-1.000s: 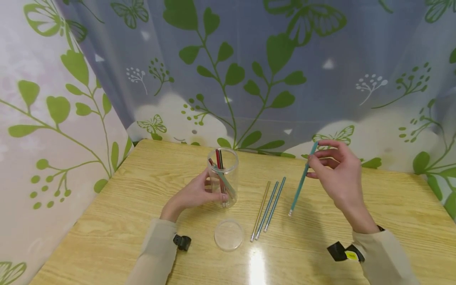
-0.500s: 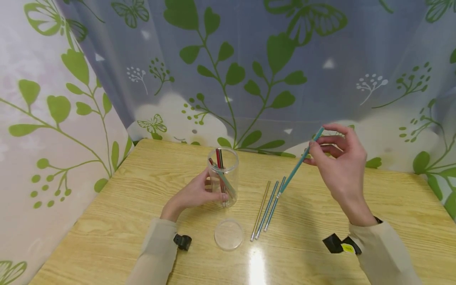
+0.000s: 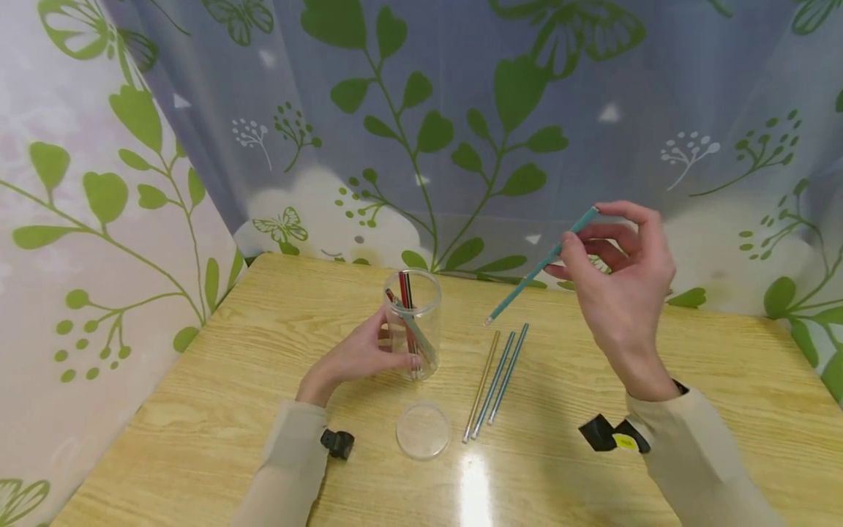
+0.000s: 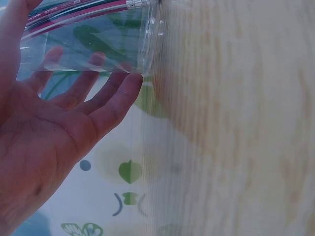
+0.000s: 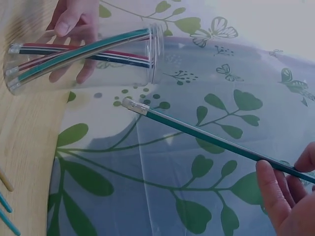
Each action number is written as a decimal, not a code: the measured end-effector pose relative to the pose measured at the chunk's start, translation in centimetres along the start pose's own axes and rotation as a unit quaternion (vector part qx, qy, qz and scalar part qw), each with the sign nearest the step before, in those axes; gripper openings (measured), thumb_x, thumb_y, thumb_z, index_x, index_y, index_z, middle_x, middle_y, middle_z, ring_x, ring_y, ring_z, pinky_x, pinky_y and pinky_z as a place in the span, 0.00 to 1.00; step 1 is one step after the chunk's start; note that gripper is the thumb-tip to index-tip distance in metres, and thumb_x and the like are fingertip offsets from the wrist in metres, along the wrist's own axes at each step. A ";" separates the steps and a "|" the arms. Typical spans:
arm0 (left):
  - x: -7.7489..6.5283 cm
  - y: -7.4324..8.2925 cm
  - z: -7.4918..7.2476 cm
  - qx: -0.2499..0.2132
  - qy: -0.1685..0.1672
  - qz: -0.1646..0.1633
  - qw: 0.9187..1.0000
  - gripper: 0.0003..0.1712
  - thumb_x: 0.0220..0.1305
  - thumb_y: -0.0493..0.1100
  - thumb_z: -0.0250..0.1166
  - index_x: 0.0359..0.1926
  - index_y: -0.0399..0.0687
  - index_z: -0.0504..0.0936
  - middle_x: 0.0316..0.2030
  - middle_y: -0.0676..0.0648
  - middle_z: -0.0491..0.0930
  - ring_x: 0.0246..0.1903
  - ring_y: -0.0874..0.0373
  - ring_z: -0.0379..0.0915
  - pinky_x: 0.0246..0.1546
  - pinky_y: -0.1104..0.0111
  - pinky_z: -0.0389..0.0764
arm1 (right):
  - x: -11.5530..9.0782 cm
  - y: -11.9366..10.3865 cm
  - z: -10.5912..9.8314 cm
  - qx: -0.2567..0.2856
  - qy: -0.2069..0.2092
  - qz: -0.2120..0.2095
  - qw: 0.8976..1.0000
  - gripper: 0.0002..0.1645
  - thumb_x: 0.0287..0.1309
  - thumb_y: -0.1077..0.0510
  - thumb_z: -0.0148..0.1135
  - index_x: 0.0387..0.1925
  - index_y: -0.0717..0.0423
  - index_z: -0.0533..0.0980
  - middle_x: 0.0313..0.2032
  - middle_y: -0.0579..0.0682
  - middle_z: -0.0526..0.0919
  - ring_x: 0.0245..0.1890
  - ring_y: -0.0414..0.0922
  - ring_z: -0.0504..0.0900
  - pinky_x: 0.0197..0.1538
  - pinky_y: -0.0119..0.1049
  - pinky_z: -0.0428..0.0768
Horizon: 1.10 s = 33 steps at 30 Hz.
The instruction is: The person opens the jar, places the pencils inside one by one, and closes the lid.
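Observation:
My left hand point(image 3: 358, 359) grips a clear plastic jar point(image 3: 428, 322) standing upright on the table, fingers behind it and thumb in front. Several pencils point(image 5: 88, 51) lean inside the jar, red, dark and teal, eraser ends down. Raised to the right of the jar, my right hand point(image 3: 622, 285) pinches a teal pencil point(image 3: 533, 274) near its upper end. That pencil slants down to the left, its white eraser point(image 5: 129, 103) pointing toward the jar. In the left wrist view the fingers point(image 4: 115, 98) curve along the jar wall.
On the wooden table point(image 3: 296, 468) a gold pencil point(image 3: 482, 384) and two blue pencils point(image 3: 507, 373) lie side by side right of the jar. A clear round lid point(image 3: 423, 432) lies in front of it. A patterned curtain point(image 3: 461, 183) hangs at the table's back edge.
My right hand has lifted the teal pencil and tilted it flatter, swinging its eraser end up and left toward the jar. The left hand and jar have stayed in place.

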State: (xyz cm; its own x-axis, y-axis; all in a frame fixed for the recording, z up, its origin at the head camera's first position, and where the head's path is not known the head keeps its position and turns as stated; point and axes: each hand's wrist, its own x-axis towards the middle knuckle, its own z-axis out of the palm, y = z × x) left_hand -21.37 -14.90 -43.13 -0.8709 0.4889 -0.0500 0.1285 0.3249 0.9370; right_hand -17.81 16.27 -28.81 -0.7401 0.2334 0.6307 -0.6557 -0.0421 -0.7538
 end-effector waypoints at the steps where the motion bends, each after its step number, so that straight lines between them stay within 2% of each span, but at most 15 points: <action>1: 0.0 0.0 0.0 -0.001 -0.001 0.001 1.000 0.48 0.59 0.47 0.78 0.74 0.65 0.61 0.62 0.48 0.75 0.64 0.46 0.73 0.65 0.53 0.79 | 0.1 0.0 0.2 0.005 0.003 -0.009 1.000 0.23 0.57 0.76 0.64 0.53 0.60 0.74 0.32 0.52 0.81 0.28 0.43 0.87 0.31 0.36 0.89; 7: 0.0 0.1 -0.1 -0.001 -0.005 0.002 1.000 0.47 0.59 0.46 0.77 0.74 0.62 0.61 0.63 0.47 0.74 0.64 0.46 0.73 0.65 0.53 0.79 | 0.5 -0.6 1.7 0.036 0.017 -0.048 0.998 0.22 0.56 0.77 0.64 0.51 0.61 0.74 0.30 0.54 0.80 0.29 0.46 0.88 0.31 0.37 0.89; 14: 0.0 0.1 -0.1 -0.005 -0.011 0.008 1.000 0.48 0.60 0.45 0.77 0.75 0.68 0.59 0.62 0.47 0.75 0.64 0.47 0.74 0.64 0.53 0.80 | 0.8 -1.2 3.4 0.063 0.035 -0.076 0.994 0.22 0.54 0.79 0.63 0.49 0.63 0.73 0.28 0.53 0.80 0.25 0.46 0.87 0.30 0.39 0.89; 19: 0.0 -0.1 -0.1 -0.008 -0.014 0.008 1.000 0.48 0.60 0.46 0.76 0.75 0.70 0.59 0.62 0.47 0.75 0.64 0.46 0.73 0.62 0.54 0.81 | 0.7 -1.3 4.3 0.079 0.044 -0.088 0.992 0.22 0.54 0.78 0.63 0.49 0.62 0.72 0.29 0.54 0.80 0.27 0.48 0.87 0.31 0.40 0.90; 23: 0.0 0.0 -0.1 -0.008 -0.011 0.005 1.000 0.48 0.60 0.46 0.77 0.74 0.70 0.60 0.63 0.48 0.74 0.65 0.46 0.72 0.63 0.53 0.80 | 0.5 -1.1 5.0 0.076 0.036 -0.098 0.992 0.21 0.55 0.76 0.64 0.50 0.62 0.72 0.30 0.53 0.81 0.28 0.47 0.87 0.33 0.41 0.90; 29: 0.0 0.1 0.0 -0.010 -0.008 0.002 1.000 0.45 0.60 0.46 0.77 0.72 0.64 0.63 0.63 0.47 0.74 0.66 0.45 0.72 0.65 0.52 0.79 | 0.3 -0.3 5.9 0.054 0.003 -0.123 0.991 0.19 0.58 0.74 0.64 0.50 0.64 0.72 0.33 0.49 0.82 0.30 0.45 0.87 0.32 0.39 0.90; 33: 0.1 0.1 0.0 -0.011 -0.009 0.003 1.000 0.46 0.60 0.45 0.77 0.73 0.64 0.61 0.65 0.44 0.73 0.66 0.45 0.71 0.65 0.52 0.79 | 0.0 0.5 6.4 0.045 -0.016 -0.120 0.992 0.19 0.58 0.75 0.63 0.51 0.66 0.71 0.34 0.47 0.82 0.30 0.45 0.86 0.32 0.38 0.89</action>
State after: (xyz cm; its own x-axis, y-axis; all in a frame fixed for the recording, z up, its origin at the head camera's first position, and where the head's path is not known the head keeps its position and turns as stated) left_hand -21.44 -14.81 -43.04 -0.8613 0.5056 -0.0503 0.1230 0.3035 0.9449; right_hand -19.14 10.05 -28.00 -0.5648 0.2167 0.7963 -0.8229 -0.0755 -0.5632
